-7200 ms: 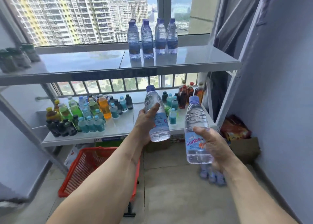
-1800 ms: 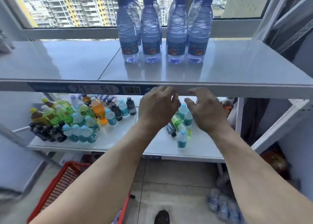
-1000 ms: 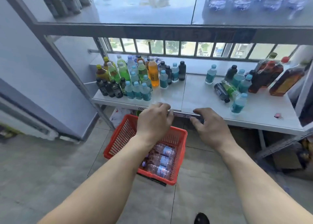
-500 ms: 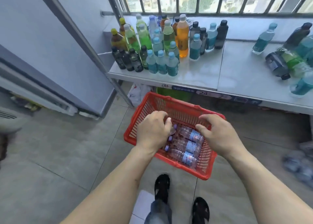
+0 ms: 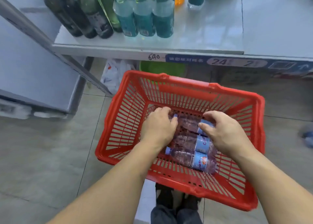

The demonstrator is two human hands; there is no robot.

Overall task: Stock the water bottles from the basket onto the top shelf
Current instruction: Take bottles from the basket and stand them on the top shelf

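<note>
A red plastic basket (image 5: 186,85) stands on the floor below me, holding three clear water bottles on their sides with blue caps and blue labels. My left hand (image 5: 157,129) is down in the basket, its fingers curled over the cap ends of the far bottle (image 5: 189,122) and the middle bottle (image 5: 199,142). My right hand (image 5: 225,134) curls around the label end of the far bottle. The near bottle (image 5: 189,157) lies untouched. The top shelf is out of view.
The lower shelf (image 5: 203,37) juts out just beyond the basket, with dark, green and teal drink bottles (image 5: 144,17) standing on its left part. A slanted metal post (image 5: 33,32) runs down at the left. My feet (image 5: 176,200) are right behind the basket.
I have bent down from the top shelf to the basket. Both empty hands have dropped from the shelf edge into the basket and now close on the bottles.
</note>
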